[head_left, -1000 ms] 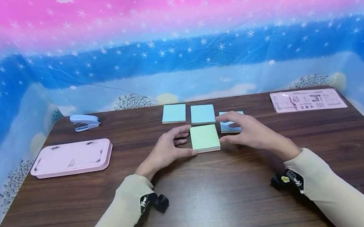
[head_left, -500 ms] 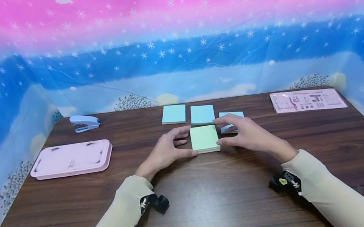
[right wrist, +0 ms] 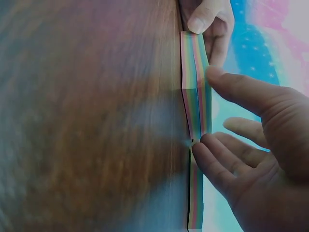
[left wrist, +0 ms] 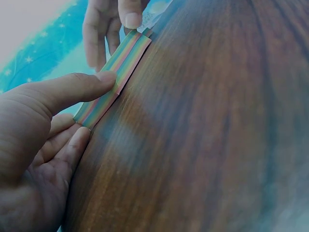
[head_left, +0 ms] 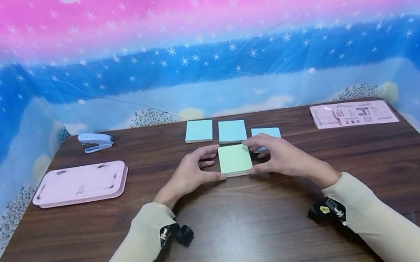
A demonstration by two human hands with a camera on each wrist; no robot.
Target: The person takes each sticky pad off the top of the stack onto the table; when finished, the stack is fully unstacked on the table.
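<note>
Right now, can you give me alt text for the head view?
Both hands, left hand and right hand, hold the sides of a square green sticky-note pad on a dark wooden table. Three blue pads lie behind it, a pink tray at left.

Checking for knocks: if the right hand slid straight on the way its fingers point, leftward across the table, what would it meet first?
The green square sticky-note pad, which the right hand already touches at its edge; beyond it, the left hand.

The right hand (head_left: 284, 158) covers most of the rightmost light blue square paper pad (head_left: 268, 132), and the print on the pink flat plastic packet (head_left: 354, 114) is too small to read.
</note>
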